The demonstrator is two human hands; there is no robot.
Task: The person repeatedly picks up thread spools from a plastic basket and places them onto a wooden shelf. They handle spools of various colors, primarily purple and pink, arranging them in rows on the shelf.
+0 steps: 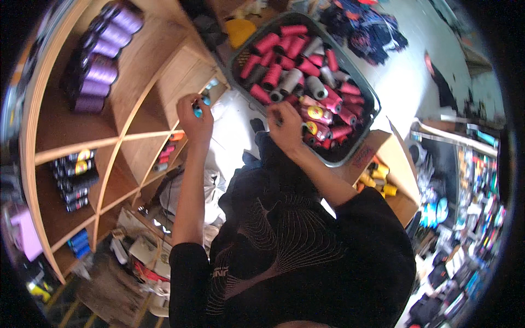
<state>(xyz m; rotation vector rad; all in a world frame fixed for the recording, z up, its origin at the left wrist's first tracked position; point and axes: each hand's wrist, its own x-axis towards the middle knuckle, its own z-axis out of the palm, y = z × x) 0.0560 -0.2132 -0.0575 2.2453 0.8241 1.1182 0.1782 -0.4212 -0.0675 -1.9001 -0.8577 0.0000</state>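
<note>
My left hand [192, 119] is closed around a small light-blue thread spool [197, 111], in front of the wooden shelf's upper compartments. Fingers hide most of that spool. My right hand [286, 129] is curled at the near left edge of a large grey plastic basket [240, 87]. Something dark shows between its fingers, too small to make out. Pink thread cones [266, 42] fill the basket in a loose heap, with grey cones [316, 87] among them. Several pink cones with yellow labels [317, 112] lie at the basket's near side.
A wooden shelf [117, 136] on the left holds purple cones [101, 71], black cones [74, 180] and blue spools [79, 243]. Right of the basket stands a cardboard box [402, 188] with yellow cones [380, 174]. Dark fabric [369, 33] is heaped on the floor beyond.
</note>
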